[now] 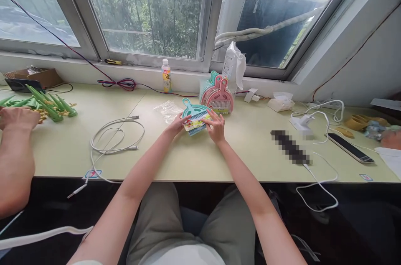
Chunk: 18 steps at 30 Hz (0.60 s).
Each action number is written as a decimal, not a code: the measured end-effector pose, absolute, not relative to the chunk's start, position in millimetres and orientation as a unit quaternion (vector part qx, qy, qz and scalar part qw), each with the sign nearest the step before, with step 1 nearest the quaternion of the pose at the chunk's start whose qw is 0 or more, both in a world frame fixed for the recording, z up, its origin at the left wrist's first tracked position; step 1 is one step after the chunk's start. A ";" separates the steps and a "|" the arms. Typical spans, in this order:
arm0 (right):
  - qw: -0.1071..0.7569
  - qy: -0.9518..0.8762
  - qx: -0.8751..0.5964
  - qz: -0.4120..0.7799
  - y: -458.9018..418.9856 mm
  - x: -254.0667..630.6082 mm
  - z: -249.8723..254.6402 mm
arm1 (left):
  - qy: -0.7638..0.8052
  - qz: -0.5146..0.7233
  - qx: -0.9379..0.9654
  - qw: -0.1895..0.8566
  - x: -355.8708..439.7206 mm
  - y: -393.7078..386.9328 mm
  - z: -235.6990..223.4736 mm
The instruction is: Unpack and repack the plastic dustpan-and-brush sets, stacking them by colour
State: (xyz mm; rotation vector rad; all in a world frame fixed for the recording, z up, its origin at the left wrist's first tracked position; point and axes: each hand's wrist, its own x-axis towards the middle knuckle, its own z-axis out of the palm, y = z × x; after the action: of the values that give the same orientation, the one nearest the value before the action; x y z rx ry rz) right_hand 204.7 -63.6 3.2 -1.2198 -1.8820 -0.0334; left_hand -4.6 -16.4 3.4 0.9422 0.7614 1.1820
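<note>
Teal dustpan-and-brush set [196,111] is held up in both hands over the middle of the pale worktop [175,160], its looped handle pointing toward the window and a printed card [197,122] across its front. The left hand [178,124] pinches the set at its left edge. The right hand [216,127] has its fingers parted over the right side, a fingertip on the card; whether it also grips the edge cannot be told.

Just beyond the right hand, matching pink and teal sets [221,95] stand together, with a crumpled white package [233,64] behind them. Crinkled clear plastic [168,111] lies near the left hand. A drink bottle [166,76] with a white cap stands upright near the worktop's far edge.

Toward the front edge on the left lies a coiled white cable [117,151]. At the worktop's left end, a co-worker's hand [20,118] touches a pile of green and yellow pieces [52,106]. A black phone [351,148] lies toward the right end, near white cables and a white adapter [302,124].
</note>
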 end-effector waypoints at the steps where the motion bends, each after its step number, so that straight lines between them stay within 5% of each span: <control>1: 0.433 -0.754 -0.494 -0.002 -63.6 203.8 3.3 | 0.329 0.523 0.424 0.662 -4.4 -16.8 3.7; 7: 0.496 -0.677 -0.536 0.096 -63.3 202.0 6.4 | 0.363 0.524 0.415 0.650 -3.4 -15.9 3.7; 13: 0.626 -0.461 -0.502 0.379 -60.3 198.3 0.9 | 0.381 0.568 0.404 0.608 3.7 -17.8 0.5; 18: 0.670 -0.305 -0.472 0.484 -60.3 193.3 -2.7 | 0.380 0.589 0.400 0.590 12.4 -21.0 -0.4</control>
State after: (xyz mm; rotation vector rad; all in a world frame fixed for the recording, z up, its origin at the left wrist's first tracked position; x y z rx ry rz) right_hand 193.3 -60.3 -2.7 -1.0645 -0.6870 1.0910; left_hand 12.4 -21.0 -0.4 0.9318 0.8844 1.3706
